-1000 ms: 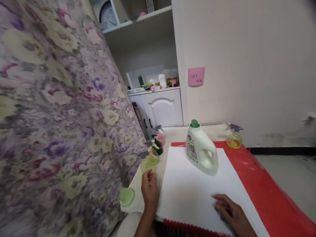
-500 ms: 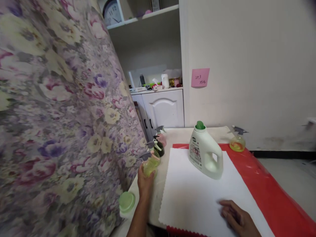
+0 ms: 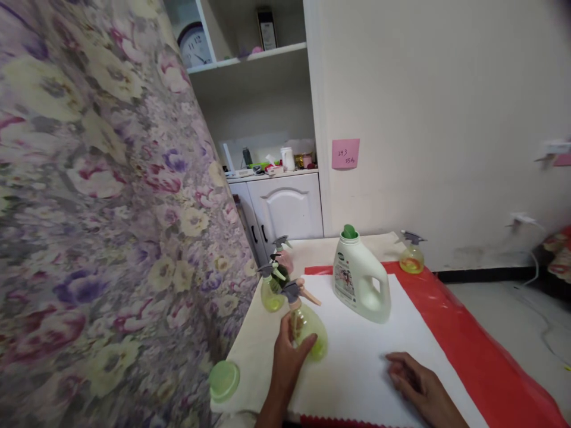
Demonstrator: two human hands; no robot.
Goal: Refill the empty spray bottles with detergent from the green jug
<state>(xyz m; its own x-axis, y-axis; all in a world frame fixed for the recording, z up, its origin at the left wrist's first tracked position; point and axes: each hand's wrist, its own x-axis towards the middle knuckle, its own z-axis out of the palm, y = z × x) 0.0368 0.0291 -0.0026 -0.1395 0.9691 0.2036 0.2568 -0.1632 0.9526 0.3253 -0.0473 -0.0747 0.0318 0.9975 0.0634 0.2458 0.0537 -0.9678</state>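
My left hand (image 3: 288, 356) is wrapped round a clear spray bottle (image 3: 316, 334) holding yellow-green liquid. Its grey head and pinkish trigger point up and to the right, and it leans a little over the left part of a white sheet (image 3: 352, 371). My right hand (image 3: 422, 386) hovers over or rests on the sheet's near right side, holding nothing, with loosely bent fingers. Beyond both hands stands a pale green detergent jug (image 3: 363, 285) with a green piece (image 3: 350, 232) in its mouth. Behind the held bottle is another yellow-green spray bottle (image 3: 271, 294).
Further back on the left are a pink spray bottle (image 3: 284, 260) and a dark one (image 3: 281, 274), partly hidden. A yellow spray bottle (image 3: 411, 260) stands at the far right on red sheeting (image 3: 473, 339). A green round lid (image 3: 224, 380) lies near left, beside a floral curtain (image 3: 134, 238).
My left hand has carried the spray bottle right and nearer, from the row at the left to over the white sheet. My right hand stays about where it was. The view has shifted slightly.
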